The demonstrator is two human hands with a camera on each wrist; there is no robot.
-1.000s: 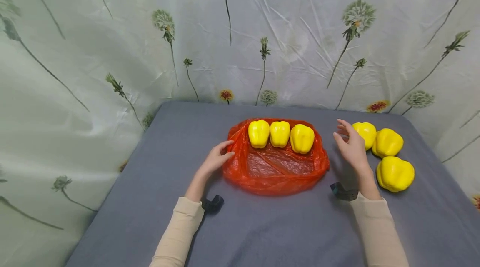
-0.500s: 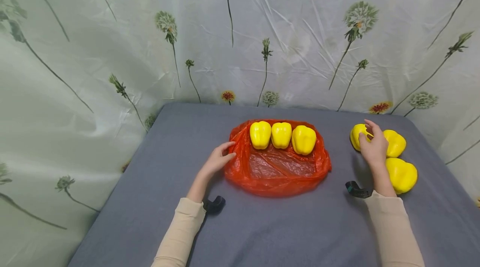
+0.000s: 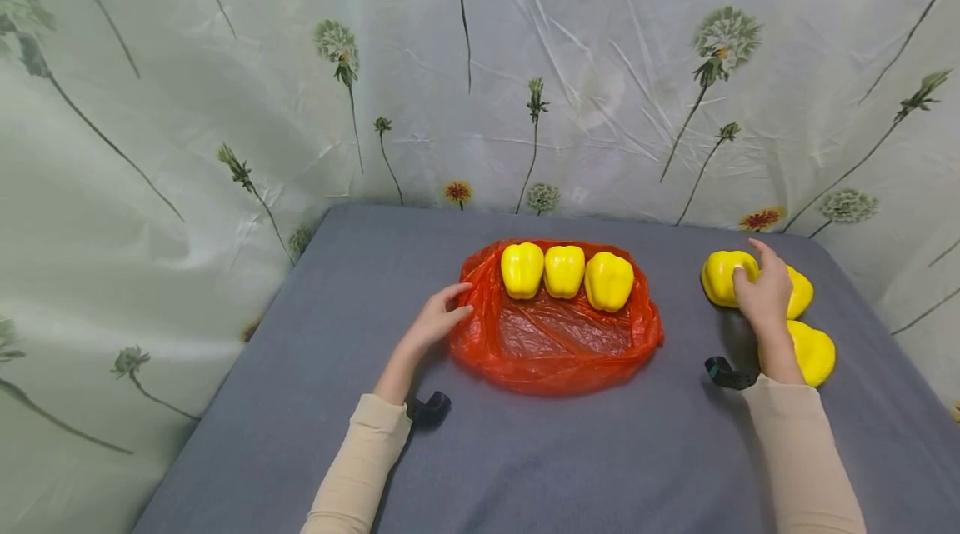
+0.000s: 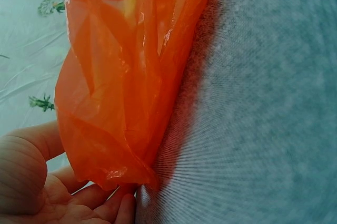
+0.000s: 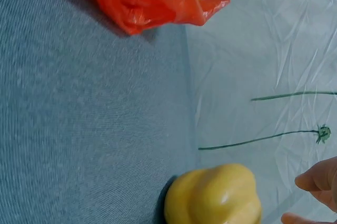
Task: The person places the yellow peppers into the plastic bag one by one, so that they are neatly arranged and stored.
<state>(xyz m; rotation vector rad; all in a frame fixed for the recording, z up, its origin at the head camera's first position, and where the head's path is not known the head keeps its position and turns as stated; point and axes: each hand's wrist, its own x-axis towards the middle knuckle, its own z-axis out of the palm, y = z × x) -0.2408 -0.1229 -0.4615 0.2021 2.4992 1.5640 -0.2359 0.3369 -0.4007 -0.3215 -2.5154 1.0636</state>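
Yellow and roundish, with no clear long axis, the leftmost loose pepper (image 3: 717, 277) sits at the far right of the table (image 3: 525, 459), just left of the right hand (image 3: 767, 296), which is much nearer to it than the left hand (image 3: 429, 322). The right hand is spread wide and holds nothing; its thumb overlaps the pepper from above, yet the right wrist view shows a gap. Two more loose peppers (image 3: 813, 352) lie right of it. Well to the left stands the red bag (image 3: 551, 376), longest left to right, with three peppers (image 3: 564, 271) along its far side. The left hand, thumb and finger apart, touches the bag's left wall.
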